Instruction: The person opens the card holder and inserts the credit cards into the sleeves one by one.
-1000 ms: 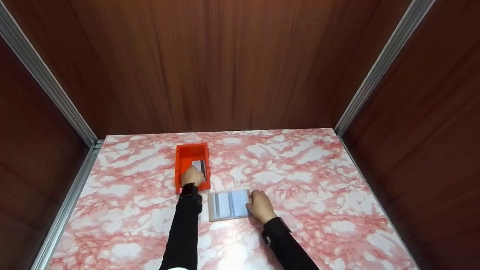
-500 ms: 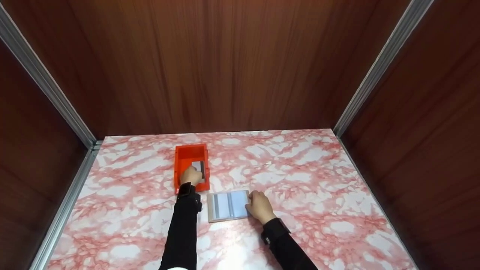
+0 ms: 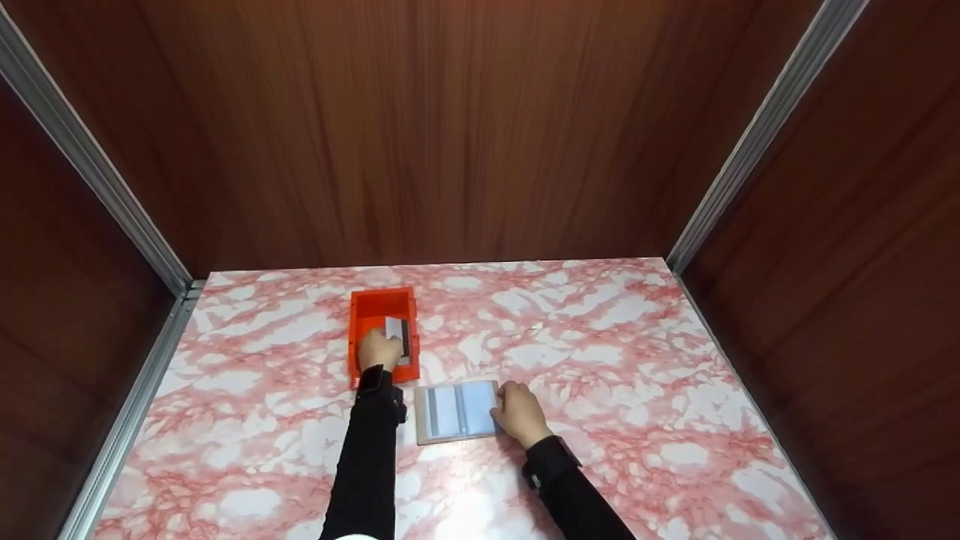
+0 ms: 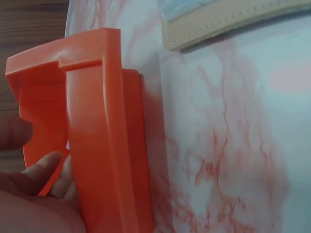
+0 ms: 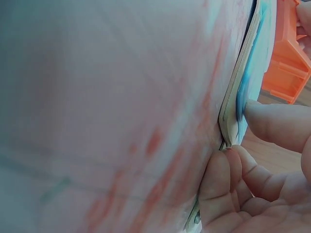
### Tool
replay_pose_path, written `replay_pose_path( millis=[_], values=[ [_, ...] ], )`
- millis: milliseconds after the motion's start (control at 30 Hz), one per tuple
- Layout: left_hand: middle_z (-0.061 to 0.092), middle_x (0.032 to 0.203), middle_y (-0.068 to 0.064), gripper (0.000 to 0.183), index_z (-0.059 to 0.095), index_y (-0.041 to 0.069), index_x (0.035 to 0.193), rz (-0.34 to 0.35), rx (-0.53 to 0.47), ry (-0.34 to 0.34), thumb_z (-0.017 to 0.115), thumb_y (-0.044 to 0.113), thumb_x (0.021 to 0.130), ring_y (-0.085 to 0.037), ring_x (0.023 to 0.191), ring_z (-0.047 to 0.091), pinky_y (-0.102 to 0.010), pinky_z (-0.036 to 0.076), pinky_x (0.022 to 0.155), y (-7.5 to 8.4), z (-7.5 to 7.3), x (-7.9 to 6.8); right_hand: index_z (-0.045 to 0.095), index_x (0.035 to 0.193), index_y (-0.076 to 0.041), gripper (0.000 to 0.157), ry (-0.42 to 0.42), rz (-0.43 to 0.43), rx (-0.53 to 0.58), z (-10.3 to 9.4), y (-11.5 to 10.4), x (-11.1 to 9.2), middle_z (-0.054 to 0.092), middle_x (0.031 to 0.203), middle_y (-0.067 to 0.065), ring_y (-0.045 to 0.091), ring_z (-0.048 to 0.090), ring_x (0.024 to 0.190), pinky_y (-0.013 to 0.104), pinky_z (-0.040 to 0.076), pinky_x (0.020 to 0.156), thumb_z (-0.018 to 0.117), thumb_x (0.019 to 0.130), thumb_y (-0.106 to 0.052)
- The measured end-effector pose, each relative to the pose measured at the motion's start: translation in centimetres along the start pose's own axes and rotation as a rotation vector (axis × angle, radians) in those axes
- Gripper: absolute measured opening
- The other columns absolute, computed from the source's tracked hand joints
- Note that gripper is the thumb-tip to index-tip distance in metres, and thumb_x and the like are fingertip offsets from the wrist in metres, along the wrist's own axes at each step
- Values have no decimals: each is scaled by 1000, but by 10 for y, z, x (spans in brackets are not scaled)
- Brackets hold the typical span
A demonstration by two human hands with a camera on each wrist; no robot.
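My left hand [image 3: 380,351] reaches into the orange bin [image 3: 355,322], over a white card [image 3: 394,325] with a dark strip along its right side. In the left wrist view, the thumb is apart from the bent fingers, whose tips [image 4: 51,160] go behind the bin's wall. Only a white sliver shows there, so whether they grip the card is hidden. Near the bin, a beige-edged card holder [image 3: 480,407] lies open with clear sleeves. My right hand [image 3: 521,412] pinches its right edge, with the thumb [image 5: 262,121] on the sleeve side and curled fingers at the beige cover.
Everything stands on a red-and-white marbled tabletop [image 3: 600,360]. Brown wood panels [image 3: 480,135] close off the back and both sides, with metal rails [image 3: 757,142] at the corners. The holder lies just right of and nearer than the bin.
In the bin, the white card has shifted slightly up and tilted, and my left hand has moved a little left. My right hand and the card holder stay in place.
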State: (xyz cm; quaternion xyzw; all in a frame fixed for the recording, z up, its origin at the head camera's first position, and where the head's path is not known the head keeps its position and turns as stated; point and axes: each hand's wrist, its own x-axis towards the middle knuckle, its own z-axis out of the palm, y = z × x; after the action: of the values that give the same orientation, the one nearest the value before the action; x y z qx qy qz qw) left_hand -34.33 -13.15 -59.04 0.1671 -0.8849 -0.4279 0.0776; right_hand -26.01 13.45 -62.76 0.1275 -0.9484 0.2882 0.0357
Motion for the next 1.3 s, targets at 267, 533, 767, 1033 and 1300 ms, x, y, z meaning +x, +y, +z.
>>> replay_pose_path(
  millis=[267, 533, 767, 1033, 1300],
  values=[
    [70, 99, -25, 32, 70, -8, 104, 15, 28, 101, 60, -1, 75, -44, 94, 64, -51, 50, 85, 0, 10, 3, 59, 99, 3, 26, 1, 2, 6, 0, 1, 0, 56, 86, 13, 33, 59, 78, 45, 49, 74, 75, 80, -6],
    [70, 103, -23, 31, 70, -6, 107, -17, 8, 97, 61, -3, 77, -42, 98, 63, -49, 49, 88, 0, 10, 2, 59, 98, 2, 26, 5, 6, 2, 1, 1, 1, 55, 84, 11, 32, 59, 77, 45, 49, 73, 76, 80, -7],
    [71, 95, -22, 28, 71, -6, 101, 10, -25, 142, 60, 1, 76, -44, 92, 64, -49, 50, 82, -5, 11, 2, 59, 97, 1, 26, 13, 13, -14, 3, 2, 1, 56, 86, 11, 32, 59, 79, 44, 49, 74, 76, 80, -7],
    [69, 104, -25, 33, 69, -8, 107, -26, -34, 123, 61, 4, 78, -44, 99, 63, -49, 48, 89, 2, -1, -4, 59, 96, 2, 25, 18, -3, -12, 3, 3, 0, 55, 85, 11, 32, 59, 78, 44, 50, 74, 76, 80, -6],
    [68, 106, -26, 35, 69, -9, 110, -32, -68, 154, 60, 4, 78, -44, 101, 63, -48, 48, 91, 11, -7, -10, 59, 96, 2, 24, 15, -2, -3, 2, 3, 1, 55, 84, 11, 31, 58, 76, 44, 49, 72, 75, 80, -6]
  ],
)
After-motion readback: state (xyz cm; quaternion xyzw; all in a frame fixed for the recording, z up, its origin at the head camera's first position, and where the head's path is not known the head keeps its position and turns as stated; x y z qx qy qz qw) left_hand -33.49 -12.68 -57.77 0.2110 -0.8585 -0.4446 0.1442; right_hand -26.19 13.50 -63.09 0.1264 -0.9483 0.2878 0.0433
